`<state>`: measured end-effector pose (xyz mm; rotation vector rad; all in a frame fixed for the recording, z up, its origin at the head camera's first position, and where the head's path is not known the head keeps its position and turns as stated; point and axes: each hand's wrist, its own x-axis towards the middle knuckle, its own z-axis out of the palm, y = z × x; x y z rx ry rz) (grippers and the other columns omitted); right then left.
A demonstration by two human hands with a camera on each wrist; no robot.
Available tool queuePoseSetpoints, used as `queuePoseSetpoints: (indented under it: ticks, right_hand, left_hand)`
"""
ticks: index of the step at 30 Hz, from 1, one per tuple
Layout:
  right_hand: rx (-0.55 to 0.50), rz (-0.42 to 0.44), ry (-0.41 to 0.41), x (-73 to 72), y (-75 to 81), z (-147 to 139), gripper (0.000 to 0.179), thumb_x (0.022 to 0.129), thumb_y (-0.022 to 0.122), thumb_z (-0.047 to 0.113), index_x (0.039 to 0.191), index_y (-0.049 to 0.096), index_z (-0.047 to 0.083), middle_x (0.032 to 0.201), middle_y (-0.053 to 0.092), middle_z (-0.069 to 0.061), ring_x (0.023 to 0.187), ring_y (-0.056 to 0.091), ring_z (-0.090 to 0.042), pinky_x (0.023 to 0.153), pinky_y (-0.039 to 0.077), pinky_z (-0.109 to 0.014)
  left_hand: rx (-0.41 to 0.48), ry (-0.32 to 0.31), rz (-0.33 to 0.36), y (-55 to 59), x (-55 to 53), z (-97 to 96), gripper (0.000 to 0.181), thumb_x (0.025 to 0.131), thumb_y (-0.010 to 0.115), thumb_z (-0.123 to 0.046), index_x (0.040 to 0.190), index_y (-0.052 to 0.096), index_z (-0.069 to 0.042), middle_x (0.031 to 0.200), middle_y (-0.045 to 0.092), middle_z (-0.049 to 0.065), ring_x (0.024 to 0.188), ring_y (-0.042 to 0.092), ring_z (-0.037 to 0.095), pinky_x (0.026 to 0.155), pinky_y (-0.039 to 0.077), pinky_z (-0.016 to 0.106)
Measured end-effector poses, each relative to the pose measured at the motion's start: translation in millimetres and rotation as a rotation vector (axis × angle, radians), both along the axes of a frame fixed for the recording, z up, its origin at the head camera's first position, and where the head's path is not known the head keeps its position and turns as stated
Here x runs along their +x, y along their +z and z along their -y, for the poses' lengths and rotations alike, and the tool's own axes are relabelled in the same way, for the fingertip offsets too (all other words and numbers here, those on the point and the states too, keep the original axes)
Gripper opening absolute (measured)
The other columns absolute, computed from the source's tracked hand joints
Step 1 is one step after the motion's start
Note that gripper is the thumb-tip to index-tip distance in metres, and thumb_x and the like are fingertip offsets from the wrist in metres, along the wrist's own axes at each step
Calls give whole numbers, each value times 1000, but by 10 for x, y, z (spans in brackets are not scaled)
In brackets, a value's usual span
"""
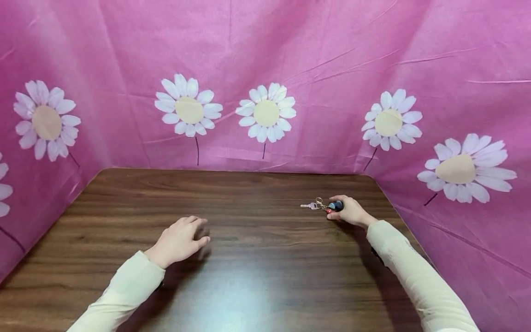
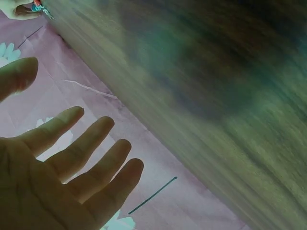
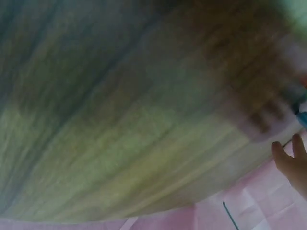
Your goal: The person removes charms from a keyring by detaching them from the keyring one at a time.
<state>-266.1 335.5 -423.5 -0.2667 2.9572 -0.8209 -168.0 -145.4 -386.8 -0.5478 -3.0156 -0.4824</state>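
At the right of the table, my right hand point(image 1: 351, 212) grips a keychain point(image 1: 336, 205) by its dark blue and red charm, thumb below and fingers above. A metal key point(image 1: 309, 205) hangs off a gold ring point(image 1: 319, 201) and points left, close over the wood. Only a few fingers point(image 3: 293, 165) and a sliver of the blue charm point(image 3: 302, 117) show in the right wrist view. My left hand point(image 1: 178, 242) hovers over the left of the table and holds nothing. Its fingers point(image 2: 91, 148) are spread and relaxed in the left wrist view.
The brown wood-grain table point(image 1: 257, 221) has rounded far corners. A pink cloth point(image 1: 265, 55) printed with white daisies hangs behind it and along both sides. Light glares off the table's near middle.
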Motion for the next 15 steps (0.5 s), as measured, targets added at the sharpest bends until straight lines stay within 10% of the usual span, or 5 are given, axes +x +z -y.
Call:
queuePoseSetpoints:
  ticks: [15]
  right_hand:
    - [44,-124,75,58,-86,2,38,72,75,13,106,65,-1,97,64,-16,84,57,-24,74,45,-35]
  left_hand:
    - [17,-78,75,-18,21,-283,46,84,62,-33,122,57,-7,122,57,7,112,53,31,84,46,53]
